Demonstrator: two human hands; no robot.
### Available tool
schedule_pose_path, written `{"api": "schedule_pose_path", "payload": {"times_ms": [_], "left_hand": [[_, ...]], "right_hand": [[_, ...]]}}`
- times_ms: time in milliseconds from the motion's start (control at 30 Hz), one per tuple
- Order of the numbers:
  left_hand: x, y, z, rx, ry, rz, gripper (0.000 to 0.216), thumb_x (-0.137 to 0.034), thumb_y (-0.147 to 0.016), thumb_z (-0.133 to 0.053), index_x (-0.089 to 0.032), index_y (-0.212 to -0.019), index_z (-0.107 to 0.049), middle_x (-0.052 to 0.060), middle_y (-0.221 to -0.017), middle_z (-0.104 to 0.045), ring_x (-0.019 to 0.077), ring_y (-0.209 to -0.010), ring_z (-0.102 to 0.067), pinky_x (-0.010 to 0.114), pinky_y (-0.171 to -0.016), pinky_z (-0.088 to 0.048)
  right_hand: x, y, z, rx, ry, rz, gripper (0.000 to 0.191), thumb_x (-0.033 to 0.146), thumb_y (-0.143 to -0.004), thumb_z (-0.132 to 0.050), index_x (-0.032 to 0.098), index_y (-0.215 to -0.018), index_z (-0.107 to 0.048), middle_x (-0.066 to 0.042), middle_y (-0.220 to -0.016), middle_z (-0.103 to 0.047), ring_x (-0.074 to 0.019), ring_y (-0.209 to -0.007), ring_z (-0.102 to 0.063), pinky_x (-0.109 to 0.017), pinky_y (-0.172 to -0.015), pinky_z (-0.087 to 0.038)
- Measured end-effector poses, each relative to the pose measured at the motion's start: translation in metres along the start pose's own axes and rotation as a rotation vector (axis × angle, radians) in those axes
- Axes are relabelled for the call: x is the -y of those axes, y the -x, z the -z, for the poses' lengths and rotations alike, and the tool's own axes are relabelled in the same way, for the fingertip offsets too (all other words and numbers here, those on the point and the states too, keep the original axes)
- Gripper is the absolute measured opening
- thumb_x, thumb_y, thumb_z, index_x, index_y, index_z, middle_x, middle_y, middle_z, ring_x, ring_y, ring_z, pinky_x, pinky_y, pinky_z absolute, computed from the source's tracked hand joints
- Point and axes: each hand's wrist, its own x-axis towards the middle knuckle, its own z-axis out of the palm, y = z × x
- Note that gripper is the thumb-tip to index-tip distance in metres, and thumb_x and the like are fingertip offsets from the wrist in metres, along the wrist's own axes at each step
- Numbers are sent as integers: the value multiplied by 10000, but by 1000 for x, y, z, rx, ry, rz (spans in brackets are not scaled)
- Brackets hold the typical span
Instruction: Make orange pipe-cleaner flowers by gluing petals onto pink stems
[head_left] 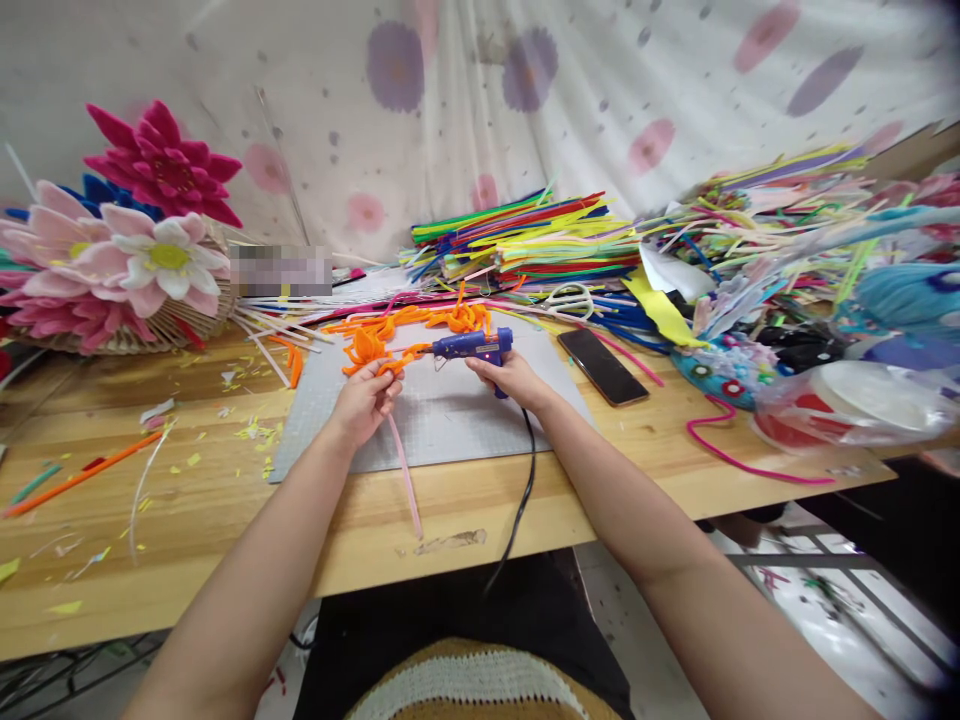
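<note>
My right hand [506, 375] is wrapped round the handle of a blue hot glue gun [472, 346], whose nozzle points left. The nozzle meets or nearly touches an orange pipe-cleaner flower [366, 350]; I cannot tell which. That flower is pinched in the closed fingers of my left hand [369, 400]. A pale pink strip [405, 475] hangs below the left hand toward the table's front edge. More orange pipe-cleaner pieces [461, 317] lie just behind, at the back of the grey cutting mat [450, 430]. The gun's black cord [529, 480] drops over the table edge.
Bundles of coloured pipe cleaners [555, 245] line the back, with scissors [568, 300] before them. A phone [602, 366] lies right of the mat. Fuzzy flowers [161, 165] stand in a basket at left. A plastic-wrapped tub [840, 400] sits at right. Scraps litter the wooden table [210, 540].
</note>
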Motion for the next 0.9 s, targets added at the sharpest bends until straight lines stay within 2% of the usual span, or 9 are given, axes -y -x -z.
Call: {"api": "schedule_pose_path", "payload": {"times_ms": [200,533,633,767,833,900], "left_hand": [[0,1,-1,7,-19,7,140,-29,-685,-541,-135,-773,-516,-3,-664,-538,26,-416,-408,98,-275,-209],[-1,-1,4,29,18,-13,156,-29,-685,-536,-131,-802,-525,5,-686,-549,25,-422,-408,95,-275,-218],[-6,1,4,22,45,-12,163,-22,-685,-515,-129,-808,-526,8,-688,-551,21,-413,-395,97,-278,-219],[-17,5,4,-30,144,-35,112,-64,-702,-495,-131,-784,-530,18,-668,-567,36,-415,-409,116,-287,-242],[-22,6,4,-73,191,-75,62,-102,-716,-507,-133,-763,-536,17,-649,-573,42,-413,-415,126,-293,-253],[-25,7,5,-93,214,-121,42,-122,-720,-533,-135,-758,-545,9,-633,-573,43,-408,-419,134,-304,-268]], "right_hand": [[4,2,-4,60,23,32,403,549,-626,-636,189,-613,-454,49,-502,-431,-69,-464,-365,-231,-454,-299],[-7,-6,7,-95,28,-41,424,565,-623,-639,167,-598,-495,34,-503,-465,-68,-448,-388,-221,-436,-299],[-10,-11,21,-220,-87,12,425,574,-631,-639,169,-614,-512,21,-509,-486,-63,-424,-375,-216,-407,-290],[-21,-19,50,-527,-212,82,429,597,-674,-586,171,-685,-539,-19,-612,-562,-67,-437,-410,-214,-411,-337],[-30,-22,64,-689,-113,31,442,604,-691,-553,164,-730,-571,-23,-606,-566,-89,-451,-453,-231,-438,-379],[-39,-25,73,-787,97,-40,453,588,-688,-556,149,-789,-609,-44,-634,-595,-141,-542,-550,-266,-530,-444]]}}
